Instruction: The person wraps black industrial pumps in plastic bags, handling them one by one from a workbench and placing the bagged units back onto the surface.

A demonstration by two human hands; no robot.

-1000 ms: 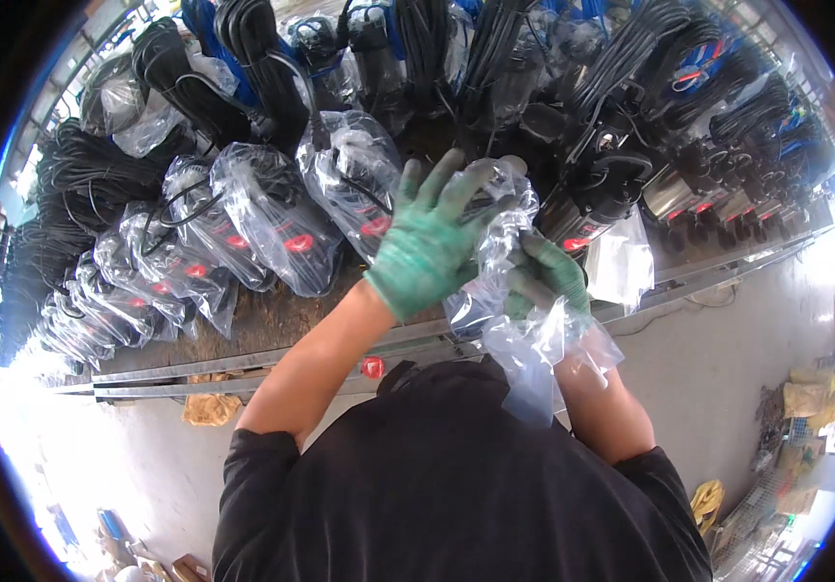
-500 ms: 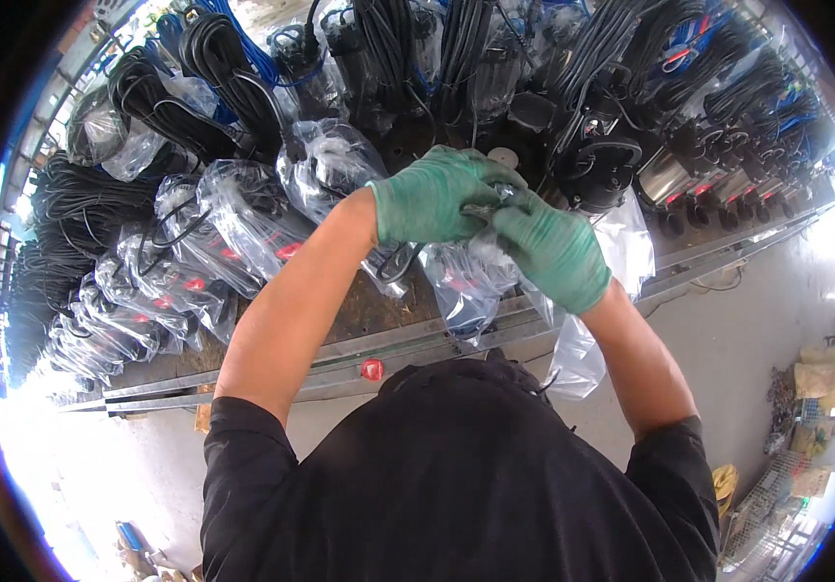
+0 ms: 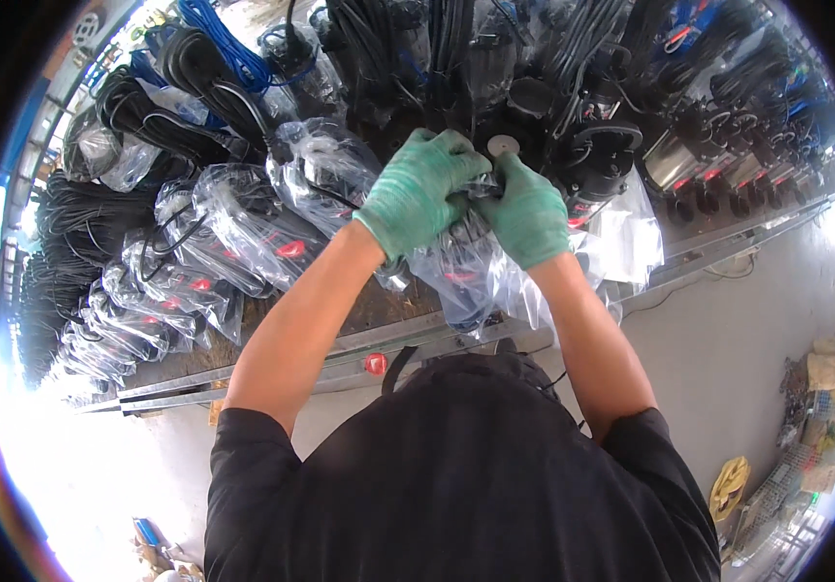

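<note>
My left hand [image 3: 413, 194], in a green glove, is closed on the gathered top of a clear plastic bag. Beside it my right hand [image 3: 526, 209], gloved alike, pinches the same bunched film, its thumb and fingers close to the left fingertips. Below both hands the clear plastic bag [image 3: 461, 281] hangs around what looks like a submersible pump with a red label, near the bench's front edge. The gloves hide the neck of the bag. An unbagged black pump [image 3: 597, 165] stands just right of my right hand, with loose clear film [image 3: 621, 238] in front of it.
Bagged pumps [image 3: 253, 223] line the bench to the left, with coiled black cables [image 3: 97, 223] behind them. Steel-bodied pumps [image 3: 674, 165] stand at the right. A metal rail [image 3: 340, 364] with a red button [image 3: 376, 364] runs along the front. A grey disc [image 3: 503, 145] lies beyond my hands.
My right hand has moved left and away from me, closer to my left hand. The film that hung below my right wrist has drawn up. Both hands keep hold of the bag.
</note>
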